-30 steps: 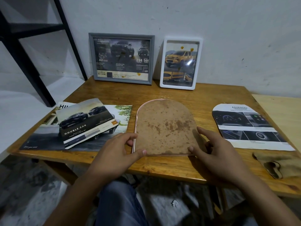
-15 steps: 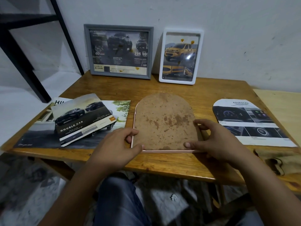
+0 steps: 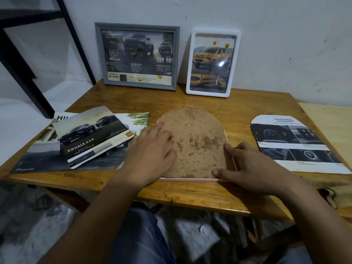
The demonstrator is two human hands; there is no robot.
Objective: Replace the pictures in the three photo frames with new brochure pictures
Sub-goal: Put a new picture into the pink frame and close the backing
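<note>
An arch-shaped pink frame lies face down near the table's front edge, its stained brown backing board (image 3: 198, 141) facing up. My left hand (image 3: 152, 155) lies flat on the board's left part, fingers spread. My right hand (image 3: 247, 166) holds the frame's lower right corner, thumb along the bottom rim and fingers on the right edge. A grey frame (image 3: 138, 56) with a dark truck picture and a white frame (image 3: 212, 62) with a yellow truck picture lean against the wall. An arch-cut brochure picture (image 3: 293, 143) lies at the right.
Several car brochures (image 3: 89, 138) lie stacked at the table's left. A brown cloth (image 3: 341, 187) sits at the right front edge. A black metal shelf leg (image 3: 24, 77) stands at the left. A lighter wooden surface (image 3: 327, 119) adjoins the wooden table (image 3: 190, 195) on the right.
My left hand has moved from the frame's lower left corner up onto the backing board and now lies flat on it. My right hand stays at the lower right corner.
</note>
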